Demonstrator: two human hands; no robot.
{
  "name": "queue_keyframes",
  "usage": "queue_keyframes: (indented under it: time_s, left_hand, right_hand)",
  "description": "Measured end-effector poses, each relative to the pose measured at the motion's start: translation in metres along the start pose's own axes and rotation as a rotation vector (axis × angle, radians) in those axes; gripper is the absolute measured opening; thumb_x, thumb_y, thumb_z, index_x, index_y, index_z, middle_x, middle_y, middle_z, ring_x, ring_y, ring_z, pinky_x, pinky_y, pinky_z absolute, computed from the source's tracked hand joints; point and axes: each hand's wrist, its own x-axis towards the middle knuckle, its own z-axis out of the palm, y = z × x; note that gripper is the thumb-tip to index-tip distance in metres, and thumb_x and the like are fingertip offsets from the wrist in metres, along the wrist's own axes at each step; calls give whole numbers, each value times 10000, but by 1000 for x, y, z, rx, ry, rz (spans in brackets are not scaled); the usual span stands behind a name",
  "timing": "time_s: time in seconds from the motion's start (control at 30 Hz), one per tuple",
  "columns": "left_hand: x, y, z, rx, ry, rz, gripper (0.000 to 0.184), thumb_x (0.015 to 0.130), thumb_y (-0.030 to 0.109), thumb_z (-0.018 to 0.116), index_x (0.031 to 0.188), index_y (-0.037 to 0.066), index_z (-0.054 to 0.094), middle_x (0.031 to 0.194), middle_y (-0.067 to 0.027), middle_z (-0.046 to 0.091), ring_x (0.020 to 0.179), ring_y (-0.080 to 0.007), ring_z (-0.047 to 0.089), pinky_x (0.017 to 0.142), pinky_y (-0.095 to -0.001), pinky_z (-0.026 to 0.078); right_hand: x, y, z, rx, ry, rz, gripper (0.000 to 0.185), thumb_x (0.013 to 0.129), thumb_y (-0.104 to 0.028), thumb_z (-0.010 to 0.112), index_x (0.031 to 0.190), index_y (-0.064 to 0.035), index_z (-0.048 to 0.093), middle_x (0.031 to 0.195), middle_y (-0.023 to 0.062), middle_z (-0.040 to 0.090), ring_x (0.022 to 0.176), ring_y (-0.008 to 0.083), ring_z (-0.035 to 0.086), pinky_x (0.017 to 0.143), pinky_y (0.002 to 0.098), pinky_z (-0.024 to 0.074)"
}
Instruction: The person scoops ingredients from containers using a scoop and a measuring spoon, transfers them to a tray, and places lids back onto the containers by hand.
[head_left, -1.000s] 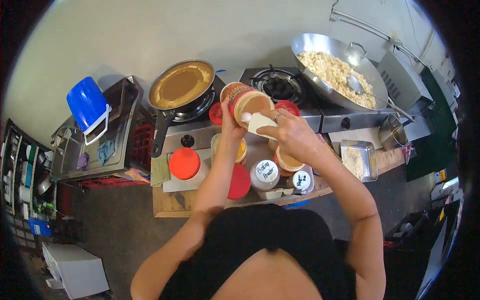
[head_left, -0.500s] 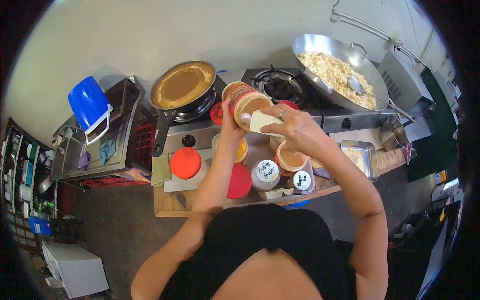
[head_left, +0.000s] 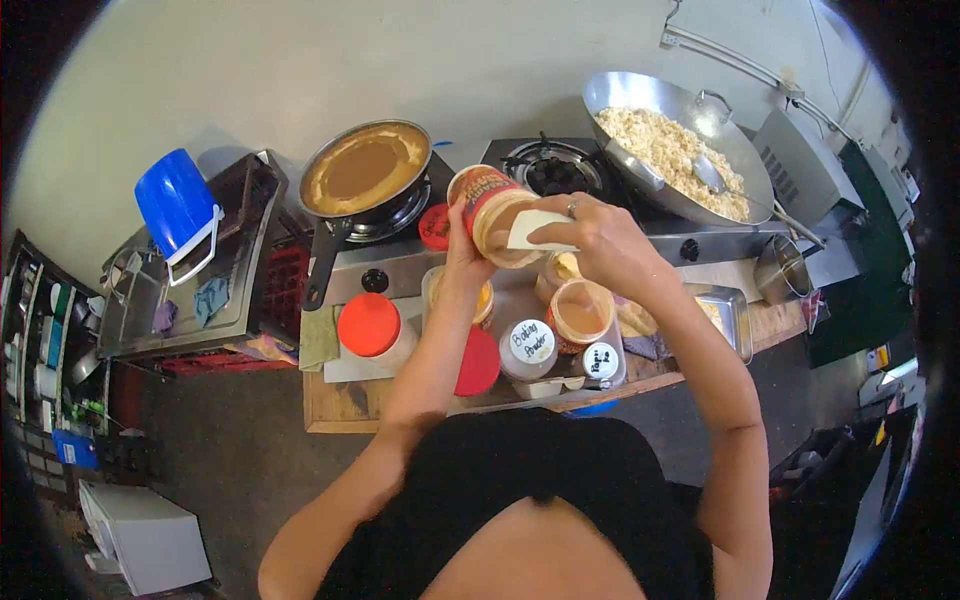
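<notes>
My left hand is wrapped round a clear plastic jar with a red label, tilted so that its open mouth faces me. A flat off-white scraper is pinched in my right hand, its far edge at the jar's mouth. Pale powder shows inside the jar. Below my hands stand an open jar of tan powder, a tub lidded and marked "Baking Powder" and a small white-lidded jar.
On the stove's left burner sits a pan of brown batter, its handle pointing toward me. A large wok holds a crumbly pale mixture and a ladle. A red-lidded container and a metal tray stand on the wooden table.
My right hand has shifted slightly right and up, and the scraper now reaches into the jar's mouth. The jar has tilted a little; my left hand still grips it.
</notes>
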Motion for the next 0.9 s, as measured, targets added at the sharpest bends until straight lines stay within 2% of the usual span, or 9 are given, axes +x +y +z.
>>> queue_keyframes:
  time_s: [0.13,0.23,0.27,0.4,0.5,0.6,0.7,0.8,0.9]
  left_hand:
    - [-5,1,12,-4,77,43,669,819,561,525,1295,95,460,1265,-115,544,1164,-273,526,1005,-449,407]
    - [-3,0,15,46,118,79,653,830,562,512,1286,98,466,1261,-106,547,1156,-272,530,999,-448,411]
    - [1,0,14,67,116,100,648,833,563,506,1283,98,468,1259,-103,548,1153,-271,532,997,-449,412]
    - [4,4,3,25,93,67,631,844,561,488,1276,102,476,1249,-98,555,1140,-266,540,978,-445,427]
    - [7,4,-3,19,105,40,629,838,572,482,1260,107,496,1231,-96,570,1126,-261,550,972,-439,430]
    - [15,4,-8,63,124,30,653,815,606,491,1245,116,519,1217,-94,586,1110,-262,561,985,-441,416]
    - [20,2,-12,110,130,64,663,813,608,493,1260,118,505,1231,-94,578,1121,-265,553,990,-451,407]
    - [21,1,-13,115,150,69,669,811,603,499,1271,116,491,1239,-93,572,1126,-264,550,994,-454,404]
    - [21,-4,-13,116,206,65,678,803,601,513,1275,115,486,1246,-91,566,1132,-262,548,989,-451,410]
  right_hand:
    - [5,0,-4,-124,93,-19,323,669,-64,623,978,-129,690,1047,129,592,949,266,589,735,368,539]
    - [5,-11,13,-179,27,48,344,678,-11,586,986,-126,689,1106,122,601,983,263,585,737,352,534]
    - [5,-13,21,-250,3,8,340,677,-51,593,994,-135,683,1068,137,592,953,251,588,712,341,540]
    - [10,-16,26,-237,-22,51,364,639,-76,640,998,-128,671,1038,120,595,912,240,590,693,343,537]
    - [14,-13,20,-256,25,7,390,620,-69,661,1004,-131,671,1011,121,606,894,241,593,693,335,532]
    - [18,-16,27,-269,-116,77,415,607,-49,667,1015,-124,667,1009,118,611,883,258,602,723,346,529]
    - [21,-13,31,-117,-185,222,400,598,-10,638,987,-86,683,971,149,635,867,309,620,756,370,519]
    - [15,14,34,290,65,270,367,624,10,568,966,-40,694,956,206,648,863,324,643,795,381,507]
    - [4,29,43,628,135,511,342,660,6,494,938,13,692,978,221,657,871,287,659,808,367,500]
